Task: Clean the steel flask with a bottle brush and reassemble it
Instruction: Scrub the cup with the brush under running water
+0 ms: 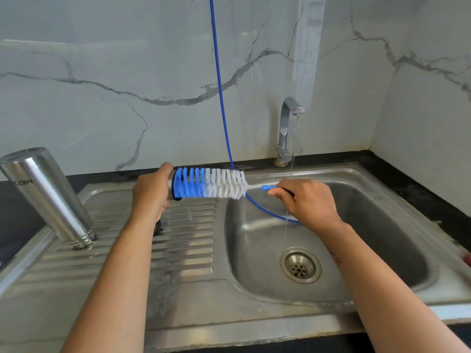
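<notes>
Two bare forearms are reaching up from the bottom of the frame over a steel sink (193,309), its ribbed draining board lying at lower left and its smooth rounded basin at lower right, with one round perforated drain (300,265) sitting in the basin floor. At centre, the left hand (150,192) is gripping a small steel flask cap (171,186), its fingers curled round it, while the right hand (309,202) is pinching the blue handle of one bottle brush (212,183) between thumb and fingertips. The brush is lying level between the two hands, its blue bristles at the cap's mouth and its white bristles toward the handle. At the left edge of the frame one steel flask (48,194) is standing upside down and tilted on the draining board, its threaded neck touching the ribs; inverted lettering is showing on its polished side, too partial to read. One thin blue hose (219,90) is hanging down from the top centre and curving into the basin behind the hands. Farther back, one chrome tap (286,131) is running a thin stream of water into the basin, standing on the dark table in front of a white, grey-veined marble wall (102,80).
</notes>
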### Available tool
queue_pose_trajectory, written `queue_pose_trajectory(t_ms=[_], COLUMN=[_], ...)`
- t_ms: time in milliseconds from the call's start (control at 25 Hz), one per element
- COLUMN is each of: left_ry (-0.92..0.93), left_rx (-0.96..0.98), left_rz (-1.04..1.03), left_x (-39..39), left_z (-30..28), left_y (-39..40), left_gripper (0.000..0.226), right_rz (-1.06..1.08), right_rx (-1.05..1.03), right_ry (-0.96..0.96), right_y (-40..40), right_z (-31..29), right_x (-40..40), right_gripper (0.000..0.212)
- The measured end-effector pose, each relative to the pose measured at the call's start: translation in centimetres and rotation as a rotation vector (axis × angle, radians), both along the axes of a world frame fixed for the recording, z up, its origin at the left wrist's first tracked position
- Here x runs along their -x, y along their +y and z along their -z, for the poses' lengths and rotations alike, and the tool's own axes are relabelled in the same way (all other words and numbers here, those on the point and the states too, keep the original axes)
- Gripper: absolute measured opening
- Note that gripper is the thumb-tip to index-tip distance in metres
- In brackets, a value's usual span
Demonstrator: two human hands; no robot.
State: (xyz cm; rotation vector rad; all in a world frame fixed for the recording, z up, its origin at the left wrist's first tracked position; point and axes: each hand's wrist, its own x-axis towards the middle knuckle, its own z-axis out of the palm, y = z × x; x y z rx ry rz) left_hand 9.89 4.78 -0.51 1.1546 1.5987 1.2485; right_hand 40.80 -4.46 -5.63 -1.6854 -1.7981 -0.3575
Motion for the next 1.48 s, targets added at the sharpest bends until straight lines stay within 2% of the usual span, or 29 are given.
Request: queue_pose_trajectory(t_ms=[40, 80, 120, 160, 240, 280, 320, 360, 400, 520, 600, 640, 680, 800, 840, 880, 920, 960, 1080, 1160, 1240, 1400, 1480], left_ry=[0.012, 0.020, 0.019, 0.012, 0.061, 0.098, 0.106, 0.070, 0.025, 0.004, -0.009, -0.020, -0.041, -0.100, -0.096, -0.101, -0.119, -0.121, 0.001, 0.032, 0.072, 0.244, 0.307], left_rx=[0.099, 0.132, 0.108, 0.029, -0.210, -0.315, -0.388, -0.399, -0.352, 0.038, 0.194, 0.192, 0.143, -0.175, -0.274, -0.337, -0.345, -0.293, 0.076, 0.175, 0.124, -0.151, -0.222], left_rz=[0.003, 0.016, 0.033, 0.056, 0.129, 0.172, 0.196, 0.206, 0.197, 0.138, 0.135, 0.134, 0.135, 0.174, 0.203, 0.224, 0.236, 0.229, 0.139, 0.100, 0.078, 0.049, 0.009], left_x=[0.2, 0.2, 0.1, 0.0, -0.3, -0.5, -0.7, -0.8, -0.9, -0.9, -0.9, -0.9, -0.8, -0.4, -0.3, -0.3, -0.3, -0.3, -0.3, -0.4, -0.6, -1.6, -2.1], left_z=[0.0, 0.1, 0.1, 0.1, 0.1, 0.1, 0.3, 0.4, 0.5, 0.6, 0.5, 0.5, 0.5, 0.1, -0.2, -0.4, -0.6, -0.6, -0.4, 0.0, 0.1, -0.2, -0.4], left_y=[0.0, 0.0, 0.0, 0.0, -0.3, -0.5, -0.6, -0.8, -0.7, -0.2, -0.2, -0.2, -0.3, -0.1, -0.2, -0.3, -0.3, -0.2, -0.2, -0.3, -0.4, -1.0, -1.7], left_gripper=[0.031, 0.031, 0.030, 0.029, 0.021, 0.016, 0.013, 0.014, 0.017, 0.028, 0.027, 0.025, 0.023, 0.017, 0.016, 0.016, 0.018, 0.022, 0.030, 0.027, 0.032, 0.039, 0.041], right_rz=[0.020, 0.015, -0.025, -0.102, -0.307, -0.361, -0.385, -0.371, -0.320, -0.057, -0.014, -0.027, -0.073, -0.317, -0.365, -0.396, -0.391, -0.344, -0.075, -0.058, -0.093, -0.093, -0.087], right_rx=[-0.120, -0.153, -0.094, 0.087, 0.629, 0.831, 0.910, 0.869, 0.730, 0.127, -0.099, -0.094, 0.006, 0.636, 0.785, 0.835, 0.783, 0.644, 0.154, 0.005, 0.023, 0.069, 0.090], right_ry=[-0.061, -0.068, -0.019, 0.084, 0.427, 0.558, 0.637, 0.641, 0.557, 0.116, -0.002, 0.000, 0.052, 0.440, 0.566, 0.633, 0.622, 0.518, 0.082, -0.032, -0.039, 0.039, 0.085], right_y=[0.0, 0.0, 0.2, 0.1, -0.3, -0.6, -0.8, -1.0, -1.0, -0.7, -0.4, -0.3, -0.1, -0.5, -0.7, -0.9, -1.0, -0.9, -0.5, -0.3, -0.2, -0.7, -1.2], right_z=[-0.1, -0.2, -0.2, -0.4, -0.4, -0.5, -0.6, -0.6, -0.4, -0.2, 0.1, 0.1, 0.2, 0.1, 0.1, 0.1, 0.1, 0.1, -0.2, 0.0, 0.3, -0.4, -0.9], right_x=[0.0, 0.0, 0.0, 0.1, 0.1, 0.2, 0.2, 0.2, 0.1, -0.7, -0.9, -0.8, -0.7, 0.5, 0.8, 1.0, 1.0, 0.8, -0.2, -0.7, -1.1, -2.6, -2.8], right_gripper=[0.054, 0.052, 0.052, 0.052, 0.054, 0.056, 0.056, 0.055, 0.054, 0.053, 0.054, 0.054, 0.055, 0.057, 0.058, 0.058, 0.056, 0.055, 0.056, 0.053, 0.054, 0.052, 0.047])
